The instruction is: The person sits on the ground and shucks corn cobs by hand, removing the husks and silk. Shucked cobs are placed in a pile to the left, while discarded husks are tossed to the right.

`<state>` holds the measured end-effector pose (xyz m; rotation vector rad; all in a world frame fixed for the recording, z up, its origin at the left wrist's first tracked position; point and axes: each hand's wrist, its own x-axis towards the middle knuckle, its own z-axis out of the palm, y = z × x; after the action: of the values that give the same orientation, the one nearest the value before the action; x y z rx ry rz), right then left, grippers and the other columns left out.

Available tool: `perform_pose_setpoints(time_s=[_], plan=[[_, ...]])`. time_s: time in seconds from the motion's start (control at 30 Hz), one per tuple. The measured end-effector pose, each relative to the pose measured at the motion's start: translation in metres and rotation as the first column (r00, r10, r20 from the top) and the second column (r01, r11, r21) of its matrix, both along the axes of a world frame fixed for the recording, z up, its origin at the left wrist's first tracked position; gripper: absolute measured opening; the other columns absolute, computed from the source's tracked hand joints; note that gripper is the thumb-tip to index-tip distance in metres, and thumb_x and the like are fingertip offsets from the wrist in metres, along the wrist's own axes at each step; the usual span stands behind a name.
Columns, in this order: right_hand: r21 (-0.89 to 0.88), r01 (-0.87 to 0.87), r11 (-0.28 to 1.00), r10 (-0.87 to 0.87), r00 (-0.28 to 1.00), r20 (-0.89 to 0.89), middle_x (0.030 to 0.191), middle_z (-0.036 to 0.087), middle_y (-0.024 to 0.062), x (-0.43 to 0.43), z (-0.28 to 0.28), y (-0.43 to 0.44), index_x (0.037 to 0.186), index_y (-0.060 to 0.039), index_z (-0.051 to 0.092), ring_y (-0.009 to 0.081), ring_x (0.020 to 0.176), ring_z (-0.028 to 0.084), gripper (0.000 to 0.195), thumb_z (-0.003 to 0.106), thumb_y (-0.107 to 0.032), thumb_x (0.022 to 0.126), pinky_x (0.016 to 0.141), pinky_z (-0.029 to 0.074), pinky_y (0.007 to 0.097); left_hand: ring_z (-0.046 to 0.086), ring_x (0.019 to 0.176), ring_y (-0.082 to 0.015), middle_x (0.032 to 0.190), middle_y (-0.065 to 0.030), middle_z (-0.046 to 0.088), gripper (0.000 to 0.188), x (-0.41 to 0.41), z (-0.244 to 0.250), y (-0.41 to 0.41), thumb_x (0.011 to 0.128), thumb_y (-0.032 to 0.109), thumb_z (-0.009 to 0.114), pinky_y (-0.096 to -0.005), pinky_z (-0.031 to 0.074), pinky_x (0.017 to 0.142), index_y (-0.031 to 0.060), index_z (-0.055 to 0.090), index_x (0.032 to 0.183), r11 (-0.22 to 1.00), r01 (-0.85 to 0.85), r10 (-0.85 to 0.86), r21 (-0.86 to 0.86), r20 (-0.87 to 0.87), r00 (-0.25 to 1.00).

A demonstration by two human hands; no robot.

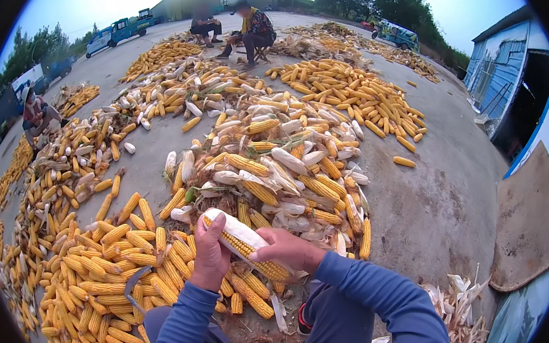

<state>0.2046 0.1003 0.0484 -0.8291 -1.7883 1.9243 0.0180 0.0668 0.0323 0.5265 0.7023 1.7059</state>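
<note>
Between my two hands is a corn cob [247,247], its yellow kernels bared along the near side while pale husk still covers the far side. My left hand [212,254] grips its upper left end, thumb on the husk. Around the lower right part close the fingers of my right hand [288,249], the thumb lying across the husk and kernels. Just beyond the hands rises a heap of partly husked cobs [274,171]. At my left lies a pile of bare yellow cobs [105,291], with a sickle [136,286] resting on it.
Loose dry husks [459,307] lie at my right, near a worn brown board [525,219] by a blue metal shed [503,66]. Another bare cob pile [355,92] lies farther off. Two people [253,30] sit ahead; another person [37,112] is at far left. Small trucks [123,29] stand behind.
</note>
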Motion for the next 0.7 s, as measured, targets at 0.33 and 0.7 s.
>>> perform_pose_setpoints(time_s=[0.33,0.7], plan=[[-0.416,-0.121,0.901,0.005,0.963,-0.271,0.116,0.056,0.0083,-0.077,-0.011,-0.043,0.133,-0.0058,0.041,0.0175,0.102,0.063,0.062,0.073,-0.022,0.084,0.076,0.058,0.0337,0.063,0.076,-0.0175,0.087,-0.0047,0.06,0.02,-0.079,-0.006,0.004,0.087,0.01,0.067,-0.0327,0.054,0.071,0.0042,0.056,0.102,0.949,-0.316,0.315,-0.003,0.109,0.943],[-0.409,0.207,0.889,-0.3,0.937,-0.177,0.084,0.058,-0.0041,-0.092,0.005,-0.046,0.122,-0.0031,0.053,0.002,0.062,0.048,0.041,0.071,-0.007,0.085,0.05,0.034,0.0177,0.064,0.086,-0.0217,0.095,-0.0079,0.063,0.025,-0.12,-0.011,-0.004,0.082,0.0,0.068,-0.0355,0.054,0.082,0.0025,0.054,0.103,0.904,-0.427,0.422,-0.031,0.229,0.877]])
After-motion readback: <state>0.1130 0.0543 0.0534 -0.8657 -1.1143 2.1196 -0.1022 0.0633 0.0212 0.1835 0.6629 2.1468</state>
